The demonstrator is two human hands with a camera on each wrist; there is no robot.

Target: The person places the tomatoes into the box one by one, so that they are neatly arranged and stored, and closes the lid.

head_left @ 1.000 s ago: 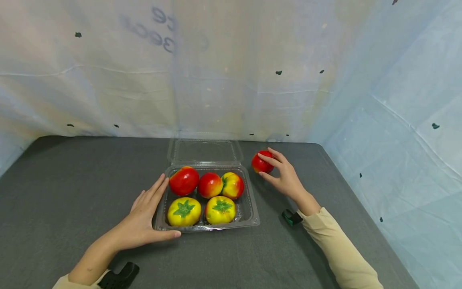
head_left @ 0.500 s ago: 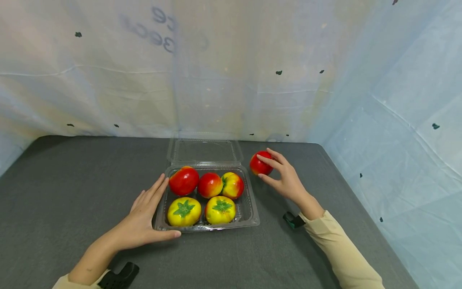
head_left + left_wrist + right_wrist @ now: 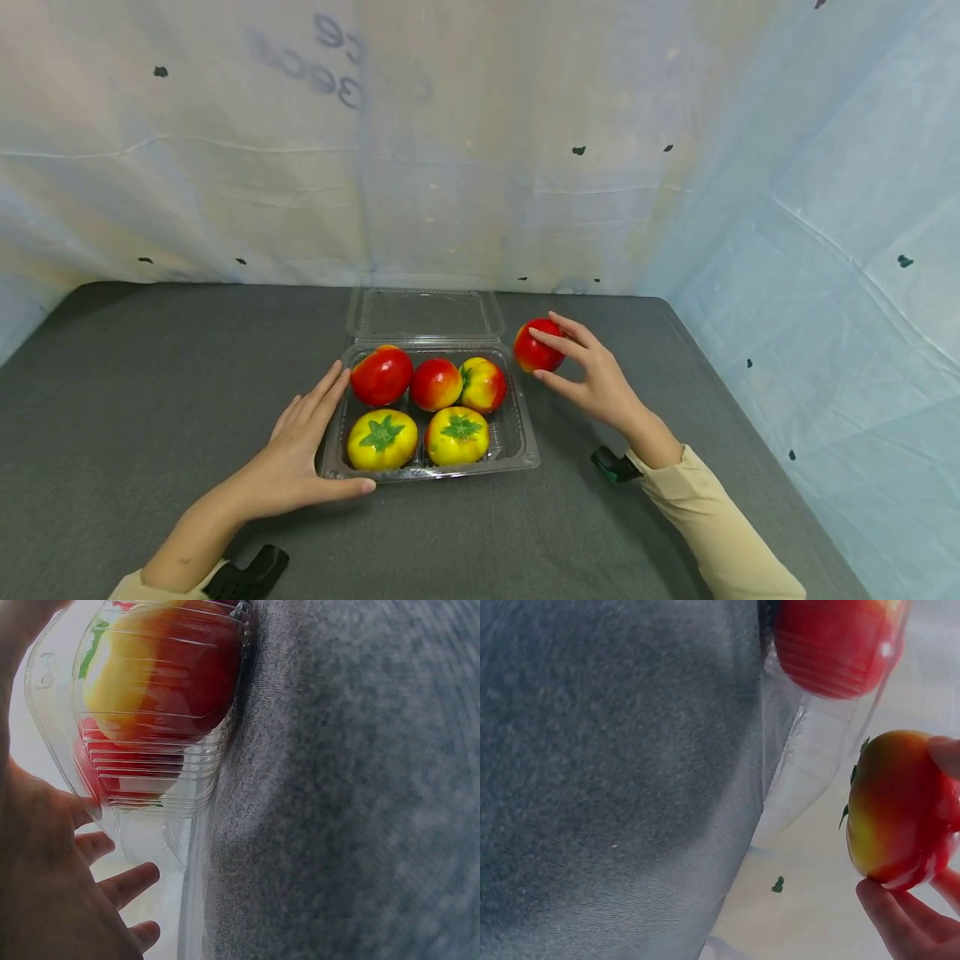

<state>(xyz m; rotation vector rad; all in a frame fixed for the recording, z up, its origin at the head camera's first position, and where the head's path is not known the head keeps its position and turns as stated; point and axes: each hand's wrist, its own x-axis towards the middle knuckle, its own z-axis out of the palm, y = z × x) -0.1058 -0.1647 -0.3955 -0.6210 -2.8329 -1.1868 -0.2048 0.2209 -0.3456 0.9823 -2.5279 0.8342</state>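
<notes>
In the head view a clear plastic clamshell box [image 3: 525, 442] holds several red and yellow toy fruits. Two of them show green leafy tops, like the front left persimmon [image 3: 382, 442]. My left hand [image 3: 300, 454] rests along the box's left side, fingers straight and thumb stretched along the front edge. Off the box's back right corner, my right hand [image 3: 596, 375] holds a red persimmon [image 3: 537, 345] between thumb and fingers. Seen from the right wrist, this persimmon [image 3: 900, 810] is off the table, its green leaves pointing down toward the cloth.
The transparent lid [image 3: 427, 315] lies folded back behind the box. Dark grey cloth covers the table [image 3: 187, 375]. Pale plastic sheeting [image 3: 465, 167] hangs along the back edge and the right side. Black wrist mounts [image 3: 247, 575] sit on both forearms.
My right hand has moved slightly left and nearer with the red persimmon, toward the box's right edge. The left hand and the box stay where they were.
</notes>
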